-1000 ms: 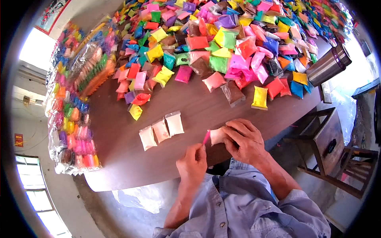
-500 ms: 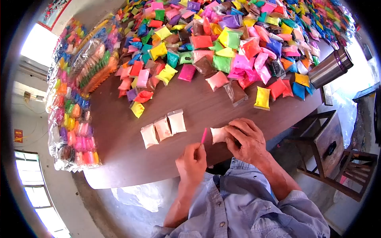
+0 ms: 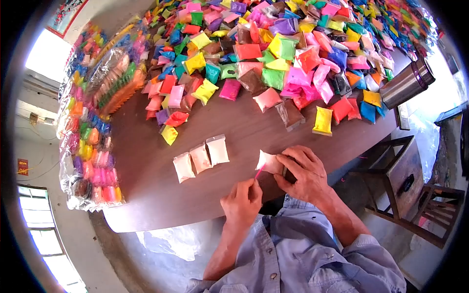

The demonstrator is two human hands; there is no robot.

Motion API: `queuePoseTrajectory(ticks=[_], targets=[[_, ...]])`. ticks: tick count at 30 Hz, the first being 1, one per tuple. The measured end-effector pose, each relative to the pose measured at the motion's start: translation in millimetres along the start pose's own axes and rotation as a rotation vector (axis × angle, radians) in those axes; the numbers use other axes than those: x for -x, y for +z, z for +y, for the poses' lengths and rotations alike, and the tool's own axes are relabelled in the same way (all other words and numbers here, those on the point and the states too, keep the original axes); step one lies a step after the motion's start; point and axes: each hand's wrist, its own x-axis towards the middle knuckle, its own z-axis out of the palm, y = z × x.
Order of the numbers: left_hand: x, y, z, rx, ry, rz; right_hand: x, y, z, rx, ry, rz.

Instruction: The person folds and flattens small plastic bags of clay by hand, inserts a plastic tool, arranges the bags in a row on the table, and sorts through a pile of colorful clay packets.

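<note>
Now that one pink stick [image 3: 260, 170], earlier apart, is overlapping one packet [image 3: 268, 160], the left hand [image 3: 242, 198] is pinching the stick, the right hand [image 3: 304, 173] gripping that packet over the table [image 3: 151, 195]; three packets [image 3: 200, 158] are lying leftward.

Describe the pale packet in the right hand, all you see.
The pale packet is pillow-like, pinkish white, in what looks like thin plastic, with pointed corners at its left end. The right hand grips its right end, hiding part of it. A pink stick in the left hand overlaps its lower left side; whether they touch is unclear. It is over the near part of the brown table, right of three similar packets; whether it rests there, I can't tell.
</note>
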Motion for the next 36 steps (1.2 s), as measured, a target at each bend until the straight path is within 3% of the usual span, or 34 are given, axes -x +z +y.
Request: queuePoseTrajectory(ticks=[4, 7, 10, 18, 27, 30, 33, 36], targets=[[-2, 0, -2, -0.020, 0.004, 0.030, 1, -2, 0, 0.000, 0.007, -0.007], [0, 5, 5, -0.004, 0.125, 0.050, 1, -1, 1, 0.003, -0.001, -0.009], [2, 8, 7, -0.059, 0.213, -0.056, 1, 1, 2, -0.003, -0.003, -0.003], [-11, -6, -9, -0.077, 0.068, 0.007, 0, 3, 1, -0.056, 0.039, 0.070], [-12, 8, 2, -0.045, 0.168, -0.060, 1, 4, 9, -0.097, -0.021, 0.136], [-27, -2, -2, -0.046, 0.034, 0.034, 0, 6, 8, -0.089, -0.007, 0.158], [-20, -4, 10, -0.057, 0.184, -0.004, 2, 7, 8, -0.087, 0.016, 0.163], [-9, 6, 17, 0.035, 0.164, -0.054, 1, 5, 9, -0.116, 0.013, 0.166]])
